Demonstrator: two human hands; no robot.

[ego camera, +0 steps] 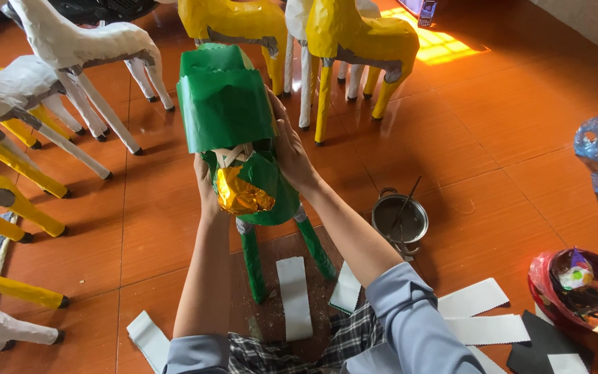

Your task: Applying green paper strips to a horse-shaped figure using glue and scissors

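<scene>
Orange floor tiles [506, 104] spread under everything, and at their middle stood a green paper-covered animal figure [243, 138] with a gold foil patch [242, 192]. Her right hand [291, 149] lay flat against the figure's right flank, grip released, while the left hand [205, 181] cupped its other side. Behind the figure stood yellow paper animals [354, 38]; white ones [70, 41] stood to its left. Right of it sat a small metal pot [399, 220].
</scene>
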